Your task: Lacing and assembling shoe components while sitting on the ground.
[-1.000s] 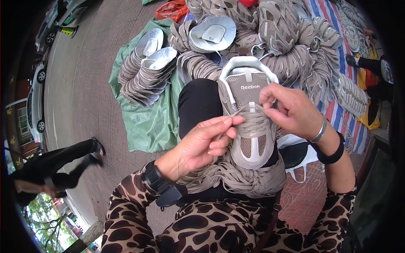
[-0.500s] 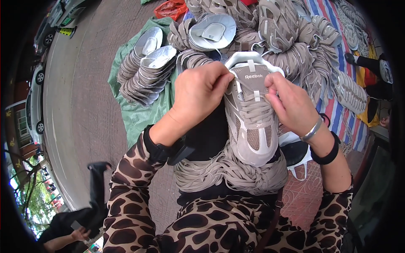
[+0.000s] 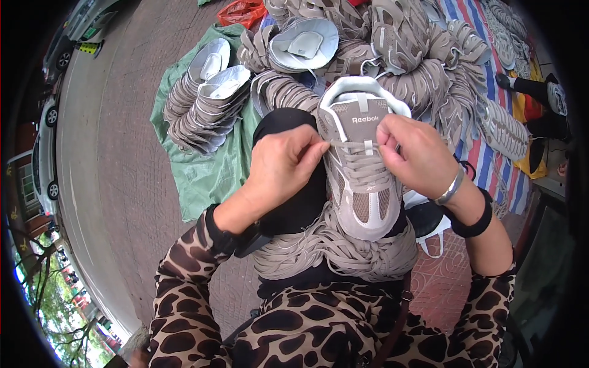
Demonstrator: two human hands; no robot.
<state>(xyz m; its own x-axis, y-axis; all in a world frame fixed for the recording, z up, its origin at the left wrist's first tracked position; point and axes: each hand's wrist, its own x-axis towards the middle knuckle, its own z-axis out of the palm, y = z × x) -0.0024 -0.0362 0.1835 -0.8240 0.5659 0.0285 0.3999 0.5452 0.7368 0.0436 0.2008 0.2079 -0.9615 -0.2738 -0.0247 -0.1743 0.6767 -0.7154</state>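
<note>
Head view: a grey-beige sneaker upper (image 3: 362,178) with a white collar rests on the person's lap, toe toward the body, atop a bundle of loose grey laces (image 3: 334,251). The left hand (image 3: 283,165) pinches the lace at the upper's top eyelets on one side; the right hand (image 3: 414,153), a silver bangle (image 3: 451,187) on its wrist, pinches it on the other. Both hands are closed on the lace, set apart across the tongue, which bears a small rectangular label with dark lettering.

A green tarp (image 3: 205,172) lies on the brick paving at upper left, carrying two stacks of nested uppers (image 3: 205,98). More uppers are heaped beyond the knees on a striped red, white and blue sheet (image 3: 491,37); their number cannot be counted. An orange-red plastic bag (image 3: 242,11) sits at the top edge. A small yellow-and-black sign (image 3: 92,48) lies at the roadside by parked cars.

Half a second earlier the left hand was higher, at the collar of the upper; it is now lower, at the eyelets.
</note>
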